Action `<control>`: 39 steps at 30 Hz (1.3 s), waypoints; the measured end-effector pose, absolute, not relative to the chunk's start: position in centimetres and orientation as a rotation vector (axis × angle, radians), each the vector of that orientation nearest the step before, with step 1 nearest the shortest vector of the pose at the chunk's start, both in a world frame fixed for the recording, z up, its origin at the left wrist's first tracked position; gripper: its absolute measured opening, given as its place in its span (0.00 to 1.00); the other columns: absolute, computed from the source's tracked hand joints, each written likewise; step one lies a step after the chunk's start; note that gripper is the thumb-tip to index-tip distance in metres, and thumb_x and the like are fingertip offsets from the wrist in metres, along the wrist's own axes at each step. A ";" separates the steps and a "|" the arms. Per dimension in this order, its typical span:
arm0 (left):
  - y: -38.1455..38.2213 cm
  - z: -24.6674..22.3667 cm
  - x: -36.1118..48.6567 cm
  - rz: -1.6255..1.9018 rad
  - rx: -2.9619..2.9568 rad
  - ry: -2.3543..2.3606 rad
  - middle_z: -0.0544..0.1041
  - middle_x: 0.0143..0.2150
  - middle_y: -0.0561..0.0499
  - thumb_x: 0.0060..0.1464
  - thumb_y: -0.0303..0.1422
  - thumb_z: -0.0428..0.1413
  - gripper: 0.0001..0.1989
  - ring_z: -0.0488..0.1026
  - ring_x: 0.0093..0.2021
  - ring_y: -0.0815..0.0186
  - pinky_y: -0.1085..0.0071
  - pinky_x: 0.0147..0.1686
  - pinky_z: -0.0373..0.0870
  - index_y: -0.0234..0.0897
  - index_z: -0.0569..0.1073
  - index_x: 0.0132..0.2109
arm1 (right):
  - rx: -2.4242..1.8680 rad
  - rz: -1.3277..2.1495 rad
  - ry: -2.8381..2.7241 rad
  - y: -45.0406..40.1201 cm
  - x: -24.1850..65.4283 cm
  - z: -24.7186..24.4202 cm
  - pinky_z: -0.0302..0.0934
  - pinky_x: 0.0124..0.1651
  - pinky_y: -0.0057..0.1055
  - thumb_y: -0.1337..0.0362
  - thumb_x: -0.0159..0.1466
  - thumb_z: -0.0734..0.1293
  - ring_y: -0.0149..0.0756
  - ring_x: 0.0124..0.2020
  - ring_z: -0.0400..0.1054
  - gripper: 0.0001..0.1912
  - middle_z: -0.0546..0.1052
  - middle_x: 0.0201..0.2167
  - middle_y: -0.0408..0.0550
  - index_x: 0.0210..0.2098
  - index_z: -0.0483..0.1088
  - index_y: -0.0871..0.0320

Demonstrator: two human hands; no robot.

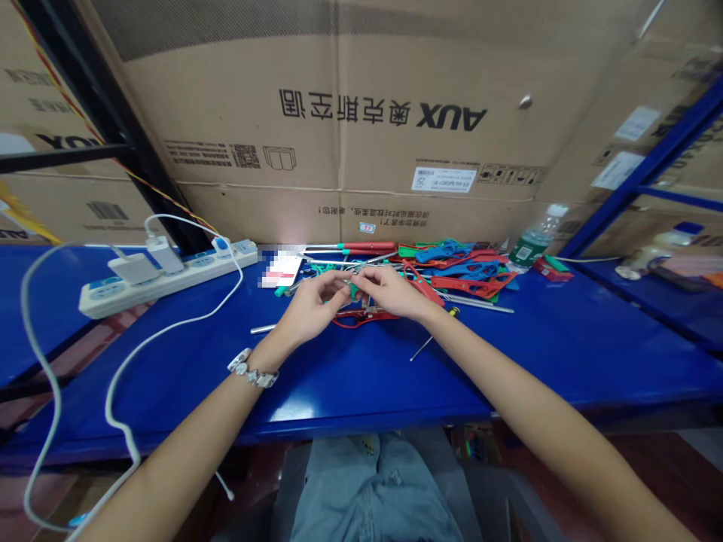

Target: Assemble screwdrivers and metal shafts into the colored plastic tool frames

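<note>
My left hand (pixel 315 302) and my right hand (pixel 391 290) meet above the blue table (pixel 361 384), fingertips pinched together. Between them shows a small green plastic part (pixel 354 290), partly hidden by the fingers. Just below my hands lies a red plastic shell (pixel 357 319) with a looped guard. A screwdriver (pixel 422 348) with a yellow handle rests right of it, partly under my right wrist. Beyond my hands is a pile of red, blue and green plastic shells (pixel 474 283) with metal tubes (pixel 486 305). They look like long lighter bodies.
A white power strip (pixel 169 280) with plugged chargers and loose white cables (pixel 169 324) lies at the left. A bottle (pixel 534 241) and a small red box (pixel 552 269) stand at the back right. A large cardboard box (pixel 361 68) walls off the back.
</note>
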State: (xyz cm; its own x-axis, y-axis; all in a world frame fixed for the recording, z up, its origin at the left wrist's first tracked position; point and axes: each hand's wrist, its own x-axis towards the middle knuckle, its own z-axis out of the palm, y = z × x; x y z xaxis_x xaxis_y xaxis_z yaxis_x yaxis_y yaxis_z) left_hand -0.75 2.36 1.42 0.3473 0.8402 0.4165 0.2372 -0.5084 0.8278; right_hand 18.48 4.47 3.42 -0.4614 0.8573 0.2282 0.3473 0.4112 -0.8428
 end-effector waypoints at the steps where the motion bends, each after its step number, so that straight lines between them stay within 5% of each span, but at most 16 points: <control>1: 2.4 1.3 -0.8 1.122 1.941 0.920 0.84 0.39 0.47 0.64 0.36 0.56 0.12 0.82 0.39 0.62 0.63 0.44 0.80 0.37 0.77 0.51 | -1.035 0.972 -2.013 4.4 18.6 3.4 0.59 0.30 0.28 0.57 0.72 0.64 0.29 0.23 0.66 0.18 0.72 0.22 0.40 0.27 0.69 0.57; 10: 2.7 0.7 -0.9 1.059 1.771 0.831 0.83 0.35 0.49 0.55 0.38 0.65 0.17 0.82 0.35 0.63 0.64 0.39 0.80 0.37 0.72 0.48 | -1.113 1.356 -1.689 3.4 17.9 2.2 0.62 0.20 0.25 0.57 0.70 0.68 0.29 0.18 0.71 0.13 0.77 0.22 0.43 0.32 0.70 0.56; 16: 3.0 0.7 -1.5 1.179 1.802 0.947 0.80 0.32 0.52 0.53 0.37 0.67 0.17 0.79 0.31 0.65 0.68 0.32 0.77 0.38 0.70 0.44 | -0.972 1.370 -1.619 3.0 18.0 2.4 0.72 0.33 0.30 0.64 0.67 0.70 0.31 0.28 0.75 0.03 0.79 0.28 0.42 0.40 0.74 0.56; 19: 2.9 0.6 -1.9 1.157 1.852 0.981 0.80 0.31 0.51 0.54 0.40 0.67 0.16 0.79 0.30 0.65 0.68 0.30 0.75 0.38 0.72 0.43 | -0.921 1.299 -1.663 2.8 18.3 2.6 0.73 0.40 0.32 0.65 0.64 0.72 0.32 0.33 0.77 0.07 0.80 0.31 0.42 0.42 0.74 0.55; 32: 2.3 1.1 -2.9 1.022 2.200 1.006 0.82 0.36 0.50 0.63 0.37 0.58 0.07 0.78 0.35 0.64 0.67 0.36 0.73 0.39 0.77 0.41 | -0.934 1.366 -1.696 2.6 18.6 1.4 0.74 0.44 0.37 0.63 0.66 0.70 0.35 0.35 0.78 0.04 0.81 0.30 0.43 0.41 0.73 0.54; 39: 2.2 1.4 -3.8 0.775 2.610 1.072 0.80 0.36 0.48 0.63 0.30 0.59 0.06 0.76 0.36 0.61 0.65 0.38 0.71 0.39 0.80 0.38 | -1.011 0.656 -2.125 2.1 19.9 2.0 0.68 0.49 0.40 0.62 0.70 0.67 0.38 0.42 0.73 0.06 0.79 0.41 0.48 0.42 0.75 0.56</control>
State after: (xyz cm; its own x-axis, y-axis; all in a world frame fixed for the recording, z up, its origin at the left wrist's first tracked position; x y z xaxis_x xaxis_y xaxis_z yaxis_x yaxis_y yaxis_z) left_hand -3.75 2.22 1.43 0.5959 0.7028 0.3887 0.5894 -0.7114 0.3827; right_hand 19.85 2.08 1.96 -0.4631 0.8084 0.3633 0.4627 0.5702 -0.6788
